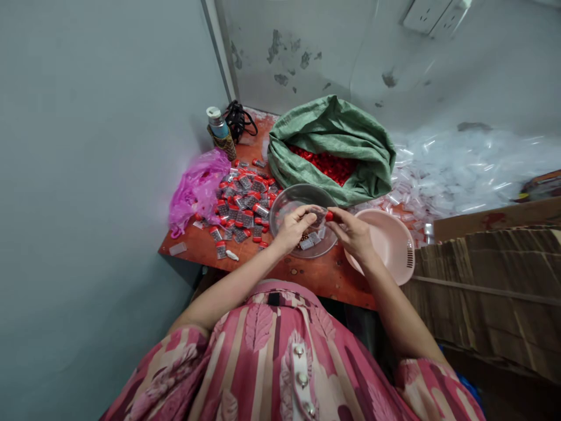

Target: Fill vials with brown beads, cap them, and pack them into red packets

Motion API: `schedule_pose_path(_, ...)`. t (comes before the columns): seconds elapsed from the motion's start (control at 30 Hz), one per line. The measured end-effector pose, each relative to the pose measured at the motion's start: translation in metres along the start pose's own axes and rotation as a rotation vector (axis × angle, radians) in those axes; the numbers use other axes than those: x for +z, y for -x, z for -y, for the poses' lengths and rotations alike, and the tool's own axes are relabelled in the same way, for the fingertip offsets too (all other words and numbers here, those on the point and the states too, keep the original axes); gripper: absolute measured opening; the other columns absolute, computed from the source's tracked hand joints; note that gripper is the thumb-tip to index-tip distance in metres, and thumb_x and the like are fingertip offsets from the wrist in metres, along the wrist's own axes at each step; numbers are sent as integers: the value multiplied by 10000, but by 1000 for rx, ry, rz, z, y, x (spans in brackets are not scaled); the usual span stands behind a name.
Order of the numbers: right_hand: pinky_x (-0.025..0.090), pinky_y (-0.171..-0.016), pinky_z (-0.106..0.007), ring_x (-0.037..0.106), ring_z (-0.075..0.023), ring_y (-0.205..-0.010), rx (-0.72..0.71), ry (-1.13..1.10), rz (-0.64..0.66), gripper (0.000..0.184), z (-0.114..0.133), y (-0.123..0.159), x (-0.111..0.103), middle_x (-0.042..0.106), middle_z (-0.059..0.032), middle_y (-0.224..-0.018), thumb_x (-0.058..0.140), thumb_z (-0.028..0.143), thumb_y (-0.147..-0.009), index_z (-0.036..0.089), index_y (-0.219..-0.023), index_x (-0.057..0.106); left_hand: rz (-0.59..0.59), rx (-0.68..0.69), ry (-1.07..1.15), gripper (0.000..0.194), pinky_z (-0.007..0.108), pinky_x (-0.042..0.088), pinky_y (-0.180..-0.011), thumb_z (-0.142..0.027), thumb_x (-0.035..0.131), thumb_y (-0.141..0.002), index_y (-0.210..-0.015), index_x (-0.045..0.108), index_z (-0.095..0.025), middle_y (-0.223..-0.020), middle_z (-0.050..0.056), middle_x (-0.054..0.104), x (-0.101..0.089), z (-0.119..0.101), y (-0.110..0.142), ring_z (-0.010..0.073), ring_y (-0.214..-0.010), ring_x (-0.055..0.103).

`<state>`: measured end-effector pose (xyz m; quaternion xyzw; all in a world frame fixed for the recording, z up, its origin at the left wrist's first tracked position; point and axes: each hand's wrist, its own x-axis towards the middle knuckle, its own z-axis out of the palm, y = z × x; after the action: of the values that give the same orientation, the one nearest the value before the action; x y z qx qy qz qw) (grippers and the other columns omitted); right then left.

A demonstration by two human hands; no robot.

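Over a clear round bowl (284, 202) my left hand (294, 227) pinches a small clear vial (318, 216). My right hand (353, 232) pinches a red cap (328, 216) at the vial's end. The two hands meet above the bowl, which holds a few more small vials (310, 240). A heap of filled vials with red caps (243, 204) lies on the red-brown table (307, 272) to the left of the bowl.
A green sack (333, 137) of red caps stands behind the bowl. A pink plastic basin (390, 242) sits at the right, a magenta bag (197, 187) at the left, a bottle (219, 128) at the back. Clear empty vials (460, 169) pile at right; cardboard (491, 280) lies beside them.
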<state>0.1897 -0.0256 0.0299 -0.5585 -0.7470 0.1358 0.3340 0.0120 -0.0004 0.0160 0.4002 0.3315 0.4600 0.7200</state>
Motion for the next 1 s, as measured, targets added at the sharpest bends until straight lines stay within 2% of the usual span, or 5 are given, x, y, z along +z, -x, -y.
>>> schedule_pose_path(0.13, 508, -722, -338, 634, -197, -793, 104, -114, -35, 290, 13, -5, -22, 674, -51, -956, 571, 360, -800, 239, -1061, 613, 5, 184, -380, 268, 325, 445, -896, -321, 564, -790, -996, 642, -167, -1015, 62, 666, -11, 0, 0, 186, -952, 599)
schedule_pose_path(0.27, 488, -701, -304, 621, -180, -751, -39, -62, 128, 249, 23, -13, -31, 670, -49, -879, 559, 351, -816, 234, -1028, 616, 74, 282, -609, 252, 326, 428, -910, -280, 553, -794, -1001, 662, -187, -1026, 56, 677, -11, 1, 0, 195, -970, 605)
schedule_pose_path(0.8, 377, -586, -271, 527, -175, -641, -285, 372, 373, 168, 27, -9, -18, 587, -76, -716, 438, 244, -887, 158, -825, 568, 105, 312, -712, 257, 311, 451, -871, -303, 547, -799, -983, 690, -196, -986, 69, 690, -10, 11, 8, 203, -912, 635)
schedule_pose_path(0.9, 404, -614, -285, 546, -177, -651, -202, 228, 374, 164, 21, -10, -19, 603, -74, -720, 472, 257, -869, 165, -863, 608, 98, 284, -653, 257, 327, 439, -901, -298, 562, -789, -982, 691, -188, -1005, 72, 686, -9, 14, 5, 209, -941, 626)
schedule_pose_path(1.0, 454, -688, -301, 594, -186, -755, 23, -207, 252, 260, 12, -7, -19, 650, -56, -851, 591, 341, -798, 217, -1026, 605, 61, 219, -489, 281, 339, 434, -918, -323, 587, -772, -992, 684, -178, -1019, 64, 684, -9, 17, 1, 211, -976, 614)
